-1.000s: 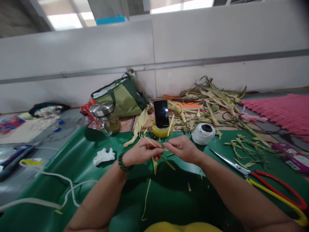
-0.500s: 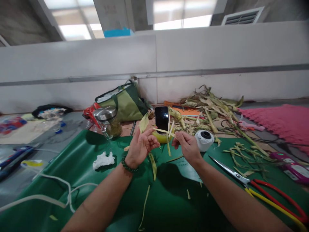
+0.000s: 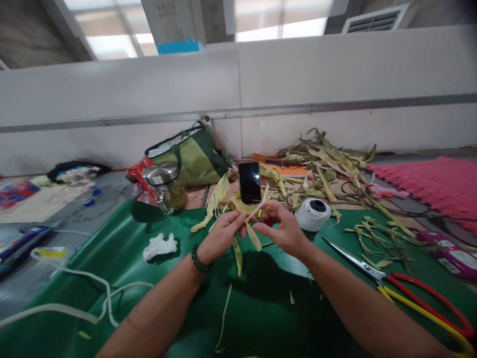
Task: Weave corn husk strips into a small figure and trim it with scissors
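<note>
My left hand (image 3: 225, 232), with a green bead bracelet at the wrist, is closed in a pinch on a small piece of crossed corn husk strips (image 3: 254, 237). One wider strip of it hangs down between my hands. Close on the right, my right hand (image 3: 280, 226) has its thumb and fingers apart around the strips' ends; whether its fingertips touch them I cannot tell. Behind the hands a dark phone (image 3: 249, 183) stands upright by a yellow round object, mostly hidden. Loose husk pieces (image 3: 219, 191) lie just beyond my left hand.
Large scissors (image 3: 372, 272) with red and yellow handles lie at right, near knotted husk bits (image 3: 372, 238). A white thread spool (image 3: 313, 215), a lidded glass jar (image 3: 167, 189), crumpled white tissue (image 3: 160, 247) and a husk heap (image 3: 328, 161) surround the green mat (image 3: 149, 293).
My left hand has gone from open palm to pinching the husk piece. My right hand has loosened its pinch and spread its fingers. The piece has turned and sits slightly lower.
</note>
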Motion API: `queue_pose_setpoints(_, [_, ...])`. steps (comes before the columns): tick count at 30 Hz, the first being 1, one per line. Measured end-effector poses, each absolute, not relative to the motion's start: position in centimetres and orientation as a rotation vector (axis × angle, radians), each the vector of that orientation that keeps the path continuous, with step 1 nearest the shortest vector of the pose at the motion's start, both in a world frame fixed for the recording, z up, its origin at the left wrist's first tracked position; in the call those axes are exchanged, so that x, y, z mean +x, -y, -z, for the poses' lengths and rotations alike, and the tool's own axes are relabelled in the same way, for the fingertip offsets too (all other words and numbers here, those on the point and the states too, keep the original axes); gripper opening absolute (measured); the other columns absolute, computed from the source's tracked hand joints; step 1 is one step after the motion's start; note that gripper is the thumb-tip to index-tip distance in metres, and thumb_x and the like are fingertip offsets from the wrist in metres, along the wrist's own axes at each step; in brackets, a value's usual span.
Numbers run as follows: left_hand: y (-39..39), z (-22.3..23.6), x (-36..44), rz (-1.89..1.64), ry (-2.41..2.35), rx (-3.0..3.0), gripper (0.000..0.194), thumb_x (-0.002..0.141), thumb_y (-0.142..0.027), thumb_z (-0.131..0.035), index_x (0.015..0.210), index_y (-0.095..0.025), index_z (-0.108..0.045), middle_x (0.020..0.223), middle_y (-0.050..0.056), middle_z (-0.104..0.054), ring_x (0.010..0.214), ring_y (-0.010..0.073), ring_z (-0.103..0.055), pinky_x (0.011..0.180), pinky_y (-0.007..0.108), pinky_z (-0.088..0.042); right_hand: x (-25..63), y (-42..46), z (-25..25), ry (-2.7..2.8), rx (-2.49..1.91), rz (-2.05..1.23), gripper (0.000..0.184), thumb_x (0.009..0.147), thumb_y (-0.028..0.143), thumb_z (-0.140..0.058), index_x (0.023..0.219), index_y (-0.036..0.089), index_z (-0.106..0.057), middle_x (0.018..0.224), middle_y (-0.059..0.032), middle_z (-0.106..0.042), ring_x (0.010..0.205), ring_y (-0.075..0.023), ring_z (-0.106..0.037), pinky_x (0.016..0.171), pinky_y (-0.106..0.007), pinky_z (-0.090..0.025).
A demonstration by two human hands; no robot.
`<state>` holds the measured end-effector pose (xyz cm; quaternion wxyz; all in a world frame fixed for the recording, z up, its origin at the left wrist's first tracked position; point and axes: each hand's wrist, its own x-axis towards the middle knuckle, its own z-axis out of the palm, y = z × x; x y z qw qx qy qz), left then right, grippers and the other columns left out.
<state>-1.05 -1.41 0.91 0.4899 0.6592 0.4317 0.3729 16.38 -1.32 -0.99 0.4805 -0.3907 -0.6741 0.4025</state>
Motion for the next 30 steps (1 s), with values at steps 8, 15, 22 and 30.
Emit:
queue_pose_setpoints(8, [1.9, -0.7, -0.5, -0.693, -0.847, 1.677, 0.044, 0.079, -0.057, -0.054, 0.081, -0.014, -0.060, 0.067, 0.000, -0.051, 0.058, 0.0098, -0.041, 0.054, 0.023, -0.035, 16.0, 1.6, 0.2, 1.262, -0.767, -1.680, 0.051, 0.075, 0.066, -0.055, 0.060, 0.018, -0.049, 0.042, 0.0048, -0.046, 0.037, -0.0066, -0.035, 0.039, -0.021, -0.025])
queue_pose_setpoints(15, [2.0, -1.8, -1.4, -0.606, -0.888, 1.816, 0.038, 0.084, -0.050, -0.050, 0.071, -0.015, -0.057, 0.061, -0.003, -0.043, 0.058, 0.0097, -0.038, 0.054, 0.022, -0.033, 15.4, 2.7, -0.3, 1.179, -0.817, -1.582, 0.053, 0.071, 0.064, -0.061, 0.051, 0.020, -0.039, 0.038, 0.0081, -0.033, 0.037, -0.0055, -0.024, 0.040, -0.023, -0.015])
queue_pose_setpoints(22, [1.2, -1.0, -1.4, -0.651, -0.842, 1.430, 0.036, 0.079, -0.049, -0.058, 0.074, -0.014, -0.063, 0.059, -0.001, -0.051, 0.057, 0.0105, -0.047, 0.059, 0.023, -0.041, 16.5, 1.3, -0.6, 1.111, -0.810, -1.690, 0.047, 0.071, 0.058, -0.065, 0.055, 0.020, -0.042, 0.037, 0.0090, -0.033, 0.036, -0.0055, -0.025, 0.040, -0.022, -0.022])
queue_pose_setpoints(30, [1.5, -0.7, -1.1, -0.616, -0.882, 1.467, 0.043, 0.084, -0.055, -0.049, 0.079, -0.015, -0.064, 0.059, 0.000, -0.057, 0.058, 0.0121, -0.054, 0.061, 0.024, -0.043, 16.8, 1.4, -0.6, 1.197, -0.910, -1.634, 0.049, 0.075, 0.060, -0.057, 0.053, 0.019, -0.043, 0.037, 0.0060, -0.038, 0.037, -0.0064, -0.032, 0.039, -0.021, -0.022])
